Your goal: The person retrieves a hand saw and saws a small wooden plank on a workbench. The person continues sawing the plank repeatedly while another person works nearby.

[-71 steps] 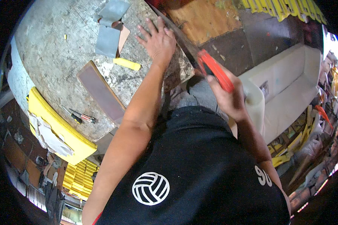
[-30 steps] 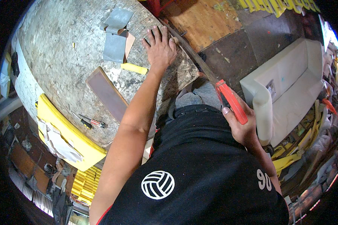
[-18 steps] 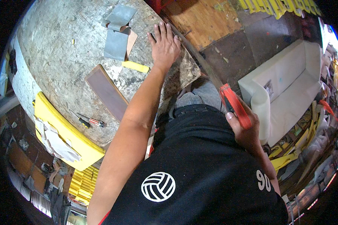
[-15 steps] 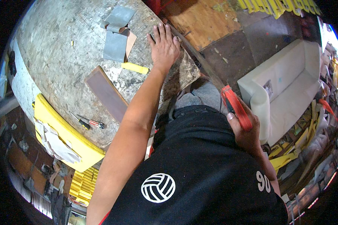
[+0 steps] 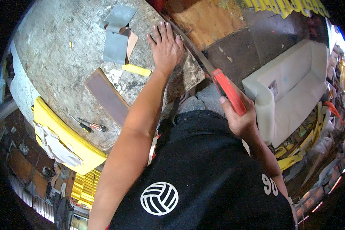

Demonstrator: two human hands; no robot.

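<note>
Two white numerals (image 5: 270,184) — red-handled saw (image 5: 230,92)

Yellow strip (image 5: 136,70) on table (image 5: 61,65) (stained).

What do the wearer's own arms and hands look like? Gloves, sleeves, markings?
Left hand and right hand: bare, no gloves. Left forearm and right forearm: uncovered, no watch or cables visible. Black shirt with a white striped ball print and white digits.
</note>
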